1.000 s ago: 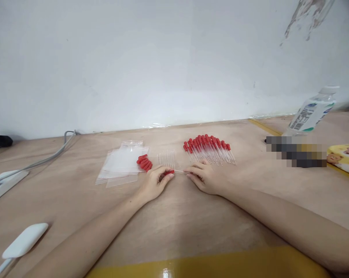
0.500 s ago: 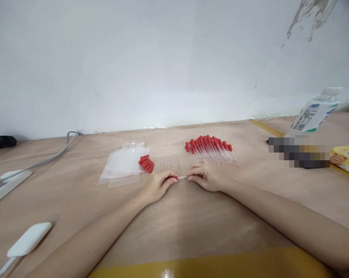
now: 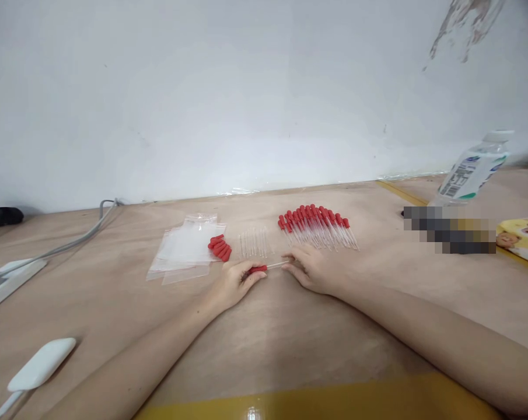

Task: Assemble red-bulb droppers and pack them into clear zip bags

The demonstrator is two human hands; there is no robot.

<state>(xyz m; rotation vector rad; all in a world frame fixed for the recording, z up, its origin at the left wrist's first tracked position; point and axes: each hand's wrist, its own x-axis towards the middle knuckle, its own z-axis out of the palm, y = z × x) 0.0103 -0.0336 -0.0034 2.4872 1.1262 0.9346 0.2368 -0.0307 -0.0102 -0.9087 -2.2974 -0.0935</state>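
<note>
My left hand [image 3: 237,284] pinches the red rubber bulb of a dropper [image 3: 258,269] between thumb and fingers. Its clear thin tube points right, almost level, just above the table. Around the tube's far end, my right hand [image 3: 310,269] has its thumb and forefinger parted; whether another finger touches the tube is hidden. Beyond my hands lies a row of clear glass tubes [image 3: 254,242]. Left of that sits a small heap of loose red bulbs [image 3: 220,248], partly on clear plastic zip bags [image 3: 176,248]. Behind my right hand, many red-topped droppers [image 3: 318,224] lie fanned out.
A plastic bottle [image 3: 471,172] stands at the right, near a blurred-out dark object [image 3: 451,230] and a yellow printed pack [image 3: 521,239]. On the left are a power strip [image 3: 14,280] with a grey cable and a white charger [image 3: 42,363]. The wall [image 3: 246,105] closes off the back.
My right thumb and forefinger have spread apart at the tube's end. My left thumb has dropped a little, so more of the red bulb shows. The things on the table lie as before.
</note>
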